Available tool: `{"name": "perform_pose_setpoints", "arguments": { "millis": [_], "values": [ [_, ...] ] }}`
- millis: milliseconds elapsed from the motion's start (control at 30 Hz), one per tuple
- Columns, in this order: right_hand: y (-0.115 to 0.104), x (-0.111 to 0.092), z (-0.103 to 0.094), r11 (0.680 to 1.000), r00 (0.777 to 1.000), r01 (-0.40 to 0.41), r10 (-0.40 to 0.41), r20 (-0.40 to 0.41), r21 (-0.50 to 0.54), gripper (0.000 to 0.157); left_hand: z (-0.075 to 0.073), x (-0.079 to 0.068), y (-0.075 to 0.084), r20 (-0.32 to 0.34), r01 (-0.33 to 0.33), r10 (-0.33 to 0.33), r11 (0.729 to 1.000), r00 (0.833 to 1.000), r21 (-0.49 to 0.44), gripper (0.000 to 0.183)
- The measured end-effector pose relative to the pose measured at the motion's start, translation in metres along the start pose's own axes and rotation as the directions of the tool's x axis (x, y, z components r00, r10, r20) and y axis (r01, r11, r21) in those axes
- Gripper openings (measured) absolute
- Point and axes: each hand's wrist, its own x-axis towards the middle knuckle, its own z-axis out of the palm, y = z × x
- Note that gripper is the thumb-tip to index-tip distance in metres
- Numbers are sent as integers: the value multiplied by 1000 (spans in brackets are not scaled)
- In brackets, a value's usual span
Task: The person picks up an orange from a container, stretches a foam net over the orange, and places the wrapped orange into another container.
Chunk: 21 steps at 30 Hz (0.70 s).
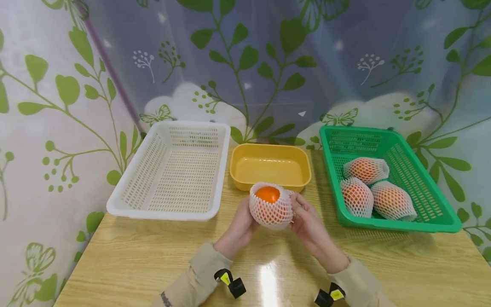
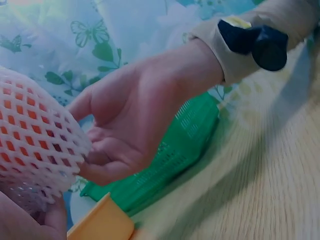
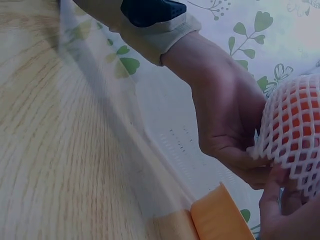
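An orange fruit [image 1: 267, 195] in a white foam net sleeve [image 1: 270, 212] is held up between the two hands over the table, its bare top showing through the sleeve's opening. My left hand [image 1: 243, 224] grips the sleeved fruit from the left; most of its fingers are hidden behind the net in the head view. On the other side my right hand [image 1: 312, 230] pinches the sleeve's edge with curled fingers. The left wrist view shows this right hand [image 2: 140, 120] against the net [image 2: 37, 135]. In the right wrist view, the left hand [image 3: 225, 120] touches the net [image 3: 295, 130].
A yellow basin [image 1: 270, 150] stands just beyond the hands. To its left is a white plastic basket [image 1: 115, 207] with nothing seen inside. At right, a green basket [image 1: 437, 192] holds several net-sleeved fruits, among them one sleeved fruit [image 1: 365, 169] at the back. A patterned curtain [image 1: 249, 76] hangs behind.
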Motion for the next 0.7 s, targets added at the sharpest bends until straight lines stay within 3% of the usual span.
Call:
{"name": "perform_pose_setpoints", "arguments": {
  "millis": [200,333,400,500,700],
  "values": [
    [5,0,1,1000,999,-21,21,-27,8,21,1,-4,2,-2,38,-38,999,999,-27,32],
    [6,2,4,994,994,-16,4,-113,-108,16,2,-4,5,-30,66,-68,997,997,-50,38],
    [5,3,5,980,990,12,-40,-135,-199,23,2,-3,5,-52,78,-82,994,995,-75,40],
    [3,3,5,928,987,99,-137,-83,-358,41,2,-2,5,-89,96,-106,990,990,-104,37],
    [1,0,6,764,965,260,-227,131,-590,78,1,0,2,-52,99,-104,991,993,-88,30]
  ]
}}
